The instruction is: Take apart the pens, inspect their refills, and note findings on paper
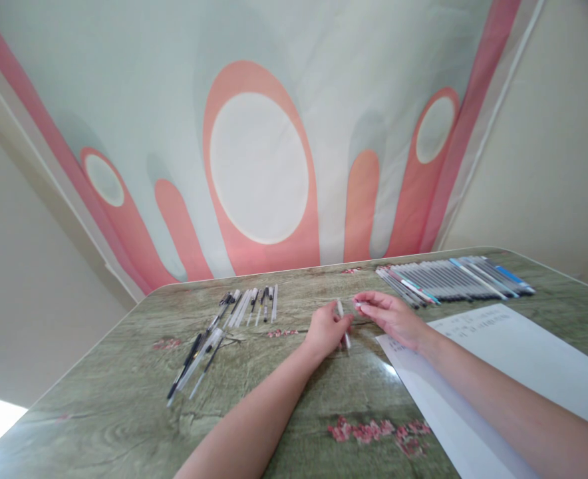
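Observation:
My left hand (326, 328) is closed around a slim white pen (341, 310), which stands tilted just above the table with its lower end near the surface. My right hand (391, 316) is beside it, a small gap away, thumb and fingertips pinched together over a tiny pale piece too small to name. The right wrist hangs over a sheet of white paper (518, 372) with rows of dark marks along its top edge. To the left lie loose pens and pen parts (201, 356), black, white and clear.
A wood-patterned table (124, 372) with printed pink blossoms spans the view. At its back right lies a long row of pens or refills (434, 281), grey with several blue and white ones. Short pen parts (254, 305) are lined up at the back left. A patterned backdrop (334, 166) rises behind.

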A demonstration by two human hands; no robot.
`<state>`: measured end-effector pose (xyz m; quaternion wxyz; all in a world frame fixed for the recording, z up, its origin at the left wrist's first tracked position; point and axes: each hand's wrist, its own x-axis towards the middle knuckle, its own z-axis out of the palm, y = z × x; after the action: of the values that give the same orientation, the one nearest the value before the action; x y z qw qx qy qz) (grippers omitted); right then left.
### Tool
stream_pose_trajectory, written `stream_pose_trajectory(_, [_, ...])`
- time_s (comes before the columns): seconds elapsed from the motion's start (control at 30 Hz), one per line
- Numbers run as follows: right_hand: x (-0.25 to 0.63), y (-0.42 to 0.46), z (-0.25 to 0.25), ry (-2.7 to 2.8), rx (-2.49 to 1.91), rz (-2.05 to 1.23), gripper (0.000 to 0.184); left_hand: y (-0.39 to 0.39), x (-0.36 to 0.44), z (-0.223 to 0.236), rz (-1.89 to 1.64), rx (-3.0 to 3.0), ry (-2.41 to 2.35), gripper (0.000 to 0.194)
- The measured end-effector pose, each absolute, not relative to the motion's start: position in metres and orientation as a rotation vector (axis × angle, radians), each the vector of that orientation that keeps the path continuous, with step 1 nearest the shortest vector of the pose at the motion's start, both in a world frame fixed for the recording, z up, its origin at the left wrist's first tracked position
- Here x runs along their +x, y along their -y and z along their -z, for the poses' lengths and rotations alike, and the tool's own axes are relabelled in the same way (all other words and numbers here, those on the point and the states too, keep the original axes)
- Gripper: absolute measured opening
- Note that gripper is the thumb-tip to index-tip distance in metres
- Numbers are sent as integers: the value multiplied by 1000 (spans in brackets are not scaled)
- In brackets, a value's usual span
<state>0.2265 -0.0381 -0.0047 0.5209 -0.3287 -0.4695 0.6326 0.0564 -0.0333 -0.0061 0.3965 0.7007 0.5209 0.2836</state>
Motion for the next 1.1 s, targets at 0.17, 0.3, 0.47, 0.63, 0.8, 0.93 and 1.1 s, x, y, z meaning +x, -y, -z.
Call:
stream_pose_trajectory(0.17, [225, 39, 5, 1150, -794, -1492, 26, 41, 54, 2, -711, 2190, -1512, 41])
stream_pose_trajectory(0.3, [225, 39, 6, 1168, -804, -1485, 27, 47, 55, -3, -563, 2351, -1625, 38])
stream_pose_trajectory(0.47, [225, 39, 7, 1171, -810, -1496, 26, 52, 56, -11, -345, 2413, -1725, 36])
stream_pose_trajectory(0.63, [225, 39, 7, 1183, -821, -1483, 27, 53, 55, -12, -383, 2366, -1721, 37])
stream_pose_trajectory(0.8, [226, 39, 7, 1192, -848, -1457, 28, 52, 54, -11, -517, 2312, -1705, 35])
stream_pose_trajectory(0.93, [227, 38, 9, 1204, -859, -1433, 27, 53, 55, -12, -543, 2212, -1742, 35])
stream_pose_trajectory(1.1, [228, 37, 13, 1225, -881, -1409, 27, 51, 53, -13, -638, 2205, -1684, 32])
